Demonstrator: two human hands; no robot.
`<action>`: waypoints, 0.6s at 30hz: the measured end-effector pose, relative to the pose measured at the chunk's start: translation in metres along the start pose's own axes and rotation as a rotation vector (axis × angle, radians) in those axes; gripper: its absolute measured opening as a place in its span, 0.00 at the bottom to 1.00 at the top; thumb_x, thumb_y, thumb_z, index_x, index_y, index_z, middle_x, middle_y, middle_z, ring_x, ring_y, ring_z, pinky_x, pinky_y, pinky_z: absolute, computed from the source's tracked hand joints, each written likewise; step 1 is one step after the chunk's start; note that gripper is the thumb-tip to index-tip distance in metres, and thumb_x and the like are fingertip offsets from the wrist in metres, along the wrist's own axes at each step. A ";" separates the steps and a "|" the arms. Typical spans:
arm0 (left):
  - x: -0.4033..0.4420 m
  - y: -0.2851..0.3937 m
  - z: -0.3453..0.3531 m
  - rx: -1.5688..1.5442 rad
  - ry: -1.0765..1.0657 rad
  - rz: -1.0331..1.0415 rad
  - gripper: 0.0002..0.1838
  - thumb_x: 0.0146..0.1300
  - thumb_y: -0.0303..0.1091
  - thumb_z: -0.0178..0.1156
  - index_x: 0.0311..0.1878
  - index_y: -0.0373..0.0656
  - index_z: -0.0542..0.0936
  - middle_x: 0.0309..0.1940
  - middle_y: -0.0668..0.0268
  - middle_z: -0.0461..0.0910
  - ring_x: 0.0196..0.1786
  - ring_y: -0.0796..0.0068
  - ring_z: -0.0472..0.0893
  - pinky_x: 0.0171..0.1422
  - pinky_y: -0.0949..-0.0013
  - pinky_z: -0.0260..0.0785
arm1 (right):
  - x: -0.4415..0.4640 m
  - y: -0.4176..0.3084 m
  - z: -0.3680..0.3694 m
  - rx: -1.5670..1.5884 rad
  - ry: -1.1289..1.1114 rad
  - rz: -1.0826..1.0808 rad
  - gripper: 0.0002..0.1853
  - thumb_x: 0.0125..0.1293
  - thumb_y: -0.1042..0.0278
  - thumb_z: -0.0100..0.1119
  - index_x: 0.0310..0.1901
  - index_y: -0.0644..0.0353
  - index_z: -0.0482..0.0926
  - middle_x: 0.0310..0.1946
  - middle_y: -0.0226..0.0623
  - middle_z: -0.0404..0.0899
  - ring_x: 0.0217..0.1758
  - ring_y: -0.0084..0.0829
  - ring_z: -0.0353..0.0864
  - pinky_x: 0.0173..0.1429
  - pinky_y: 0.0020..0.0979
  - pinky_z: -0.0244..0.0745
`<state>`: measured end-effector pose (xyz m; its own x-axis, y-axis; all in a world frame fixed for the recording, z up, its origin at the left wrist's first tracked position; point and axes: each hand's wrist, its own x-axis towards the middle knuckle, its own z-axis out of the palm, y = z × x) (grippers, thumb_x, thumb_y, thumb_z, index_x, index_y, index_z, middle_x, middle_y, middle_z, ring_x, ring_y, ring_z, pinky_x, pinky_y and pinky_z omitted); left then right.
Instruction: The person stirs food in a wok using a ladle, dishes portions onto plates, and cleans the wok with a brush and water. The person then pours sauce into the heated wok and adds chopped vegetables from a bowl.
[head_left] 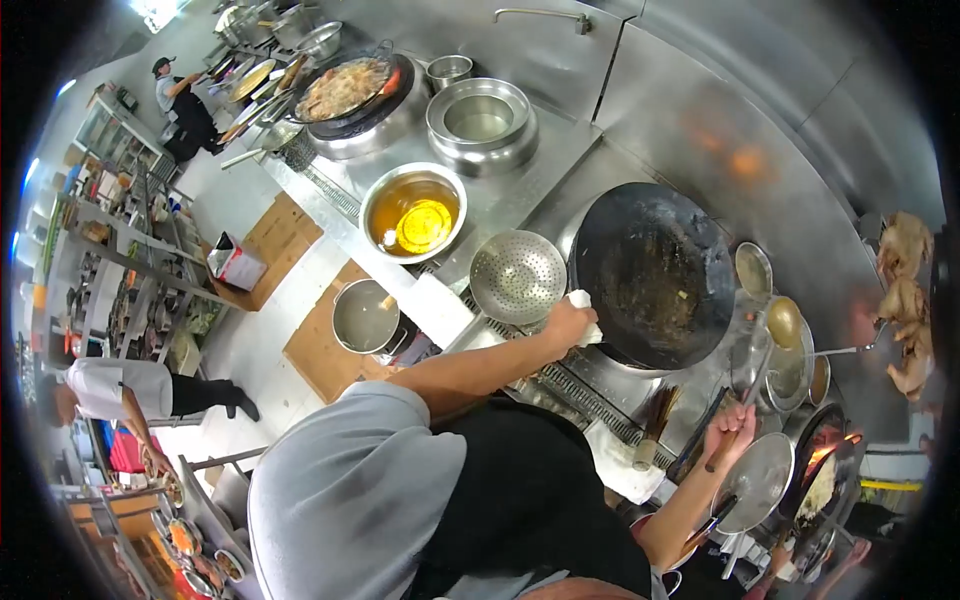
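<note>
My left hand (pixel 572 326) is closed around a folded white cloth (pixel 586 318) at the near left rim of a large dark wok (pixel 655 275). The wok sits on the range, and its inside shows brownish residue with a small pale bit. My right hand (pixel 730 436) grips the wooden handle of a ladle (pixel 786 322). The ladle's bowl is above the metal containers to the right of the wok; whether it touches them I cannot tell. Close to my left hand lies a round perforated strainer (pixel 518 277).
A steel bowl of yellow oil (pixel 414 213) and a lidless round pot (pixel 480 122) stand left. Farther back, a pan of food (pixel 345 90) sits on a burner. Flames show under another wok (pixel 820 480) at right. Two people (pixel 185 105) are at left; a co-worker's hand shows at lower right.
</note>
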<state>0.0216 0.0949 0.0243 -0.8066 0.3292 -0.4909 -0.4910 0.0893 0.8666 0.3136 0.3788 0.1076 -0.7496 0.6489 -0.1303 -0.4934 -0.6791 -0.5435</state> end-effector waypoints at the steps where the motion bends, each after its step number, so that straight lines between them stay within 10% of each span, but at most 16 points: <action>1: 0.000 0.001 -0.001 0.010 -0.002 0.062 0.21 0.57 0.34 0.69 0.51 0.33 0.81 0.42 0.53 0.86 0.43 0.58 0.85 0.47 0.55 0.77 | -0.012 0.010 0.011 0.047 -0.036 0.067 0.11 0.82 0.60 0.48 0.47 0.58 0.74 0.30 0.24 0.70 0.24 0.17 0.68 0.28 0.24 0.67; 7: -0.002 0.010 -0.029 0.059 -0.296 -0.178 0.35 0.70 0.69 0.56 0.43 0.40 0.84 0.27 0.61 0.82 0.26 0.68 0.80 0.29 0.61 0.72 | -0.072 0.097 0.080 0.301 0.053 0.279 0.20 0.80 0.59 0.51 0.66 0.62 0.70 0.28 0.22 0.70 0.21 0.15 0.63 0.26 0.22 0.58; 14: -0.100 0.028 -0.161 -0.119 -0.360 -0.148 0.29 0.58 0.26 0.69 0.64 0.38 0.76 0.47 0.61 0.84 0.42 0.67 0.83 0.47 0.64 0.79 | -0.060 0.132 0.049 0.077 -0.106 0.269 0.25 0.78 0.59 0.56 0.73 0.50 0.67 0.31 0.25 0.73 0.20 0.18 0.68 0.22 0.22 0.62; 18: -0.123 0.015 -0.208 0.110 -0.202 -0.028 0.30 0.53 0.23 0.69 0.62 0.38 0.77 0.46 0.61 0.85 0.43 0.68 0.84 0.51 0.64 0.78 | 0.130 0.140 0.094 -0.702 -0.038 0.063 0.28 0.74 0.72 0.60 0.73 0.51 0.65 0.32 0.31 0.77 0.23 0.24 0.76 0.22 0.26 0.72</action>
<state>0.0448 -0.1398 0.0789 -0.7055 0.5059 -0.4964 -0.4643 0.1993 0.8629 0.1053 0.3358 0.0920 -0.7885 0.5946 -0.1574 -0.0564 -0.3248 -0.9441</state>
